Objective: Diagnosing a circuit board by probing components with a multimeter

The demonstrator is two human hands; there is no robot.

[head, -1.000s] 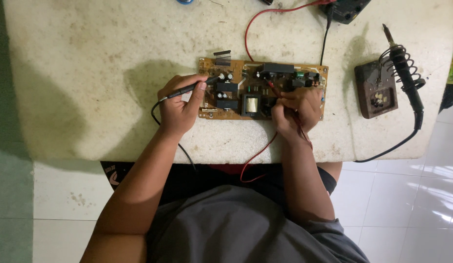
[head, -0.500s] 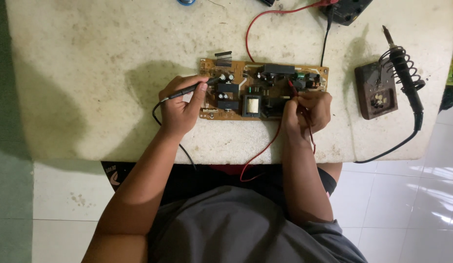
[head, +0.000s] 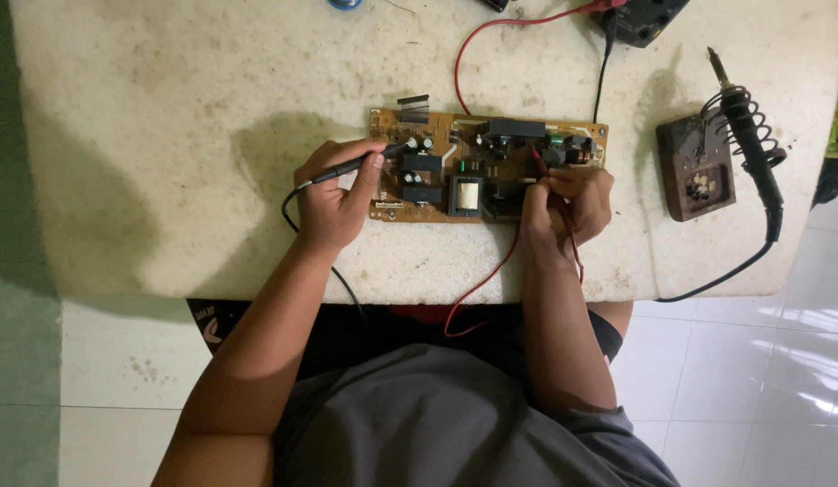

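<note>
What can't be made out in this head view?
- Red probe tip: hidden under the right hand, so its contact point on the circuit board is unknown.
- Black probe tip: too small to tell which component it touches, by the left hand.
- Meter: cut off by the top edge.
- Board parts: too small to identify.
- Soldering iron cable end: out of frame.

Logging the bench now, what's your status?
Left hand holds black probe at circuit board left end. Right hand pinches red probe on board's right side. Soldering iron parked in stand, clear of both.
</note>
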